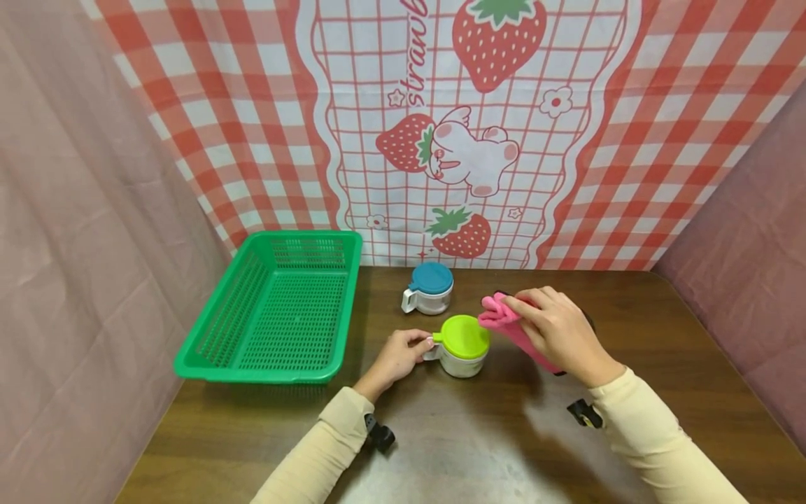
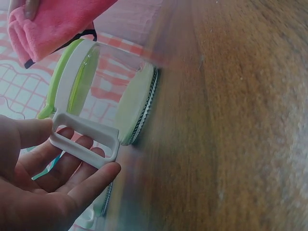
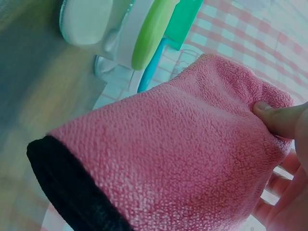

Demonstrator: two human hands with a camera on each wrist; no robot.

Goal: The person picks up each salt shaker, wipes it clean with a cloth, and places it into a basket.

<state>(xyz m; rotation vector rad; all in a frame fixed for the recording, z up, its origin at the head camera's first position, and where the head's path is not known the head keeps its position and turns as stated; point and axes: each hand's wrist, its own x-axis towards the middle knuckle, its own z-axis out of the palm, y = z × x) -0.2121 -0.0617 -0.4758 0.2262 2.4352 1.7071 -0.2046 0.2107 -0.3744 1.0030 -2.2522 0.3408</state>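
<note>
A clear jar (image 1: 462, 365) with a lime-green lid (image 1: 465, 337) and a white side handle (image 2: 86, 139) stands upright on the table. My left hand (image 1: 403, 355) holds that handle, its thumb on the top end and fingers round the far side. In my right hand (image 1: 559, 330) is a folded pink cloth (image 3: 168, 154) with black edging, pinched between thumb and fingers. The cloth hangs just right of the green lid, above the table. Behind the green-lidded jar stands a similar jar with a blue lid (image 1: 432, 278), its handle pointing left.
A green plastic basket (image 1: 345, 329) with perforated sides sits at the left of the wooden table (image 1: 453, 448). A red and white checked strawberry curtain (image 1: 252, 91) hangs along the table's back edge. Plain pinkish drapes (image 1: 82, 231) close off both sides.
</note>
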